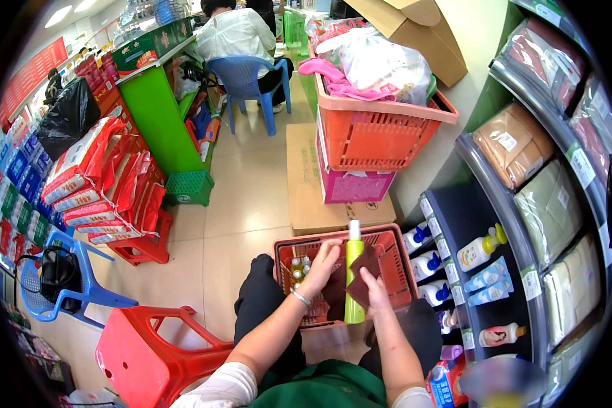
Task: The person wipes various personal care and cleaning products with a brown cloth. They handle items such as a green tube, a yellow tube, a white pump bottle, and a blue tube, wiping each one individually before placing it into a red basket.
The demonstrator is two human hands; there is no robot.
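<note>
A tall lime-green bottle [355, 280] with a pale cap stands out over a red plastic shopping basket [408, 255] in front of me. My right hand [376, 290] grips a dark brown cloth [363, 270] that lies against the bottle's side. On the bottle's left is my left hand [326, 265], with a bracelet at the wrist; its fingers are curved, and whether they touch the bottle cannot be told. Several small bottles [297, 270] with light caps lie in the basket's left part. More dark cloth hangs behind and left of the green bottle.
Store shelves [528, 285] with bottles and wrapped textiles curve along the right. Beyond the basket, a carton [301, 204] and a loaded orange basket [377, 137] stand. Left are a red stool [137, 357], a blue chair [86, 290] and stacked red packs [102, 188]. A person [239, 35] sits farther off.
</note>
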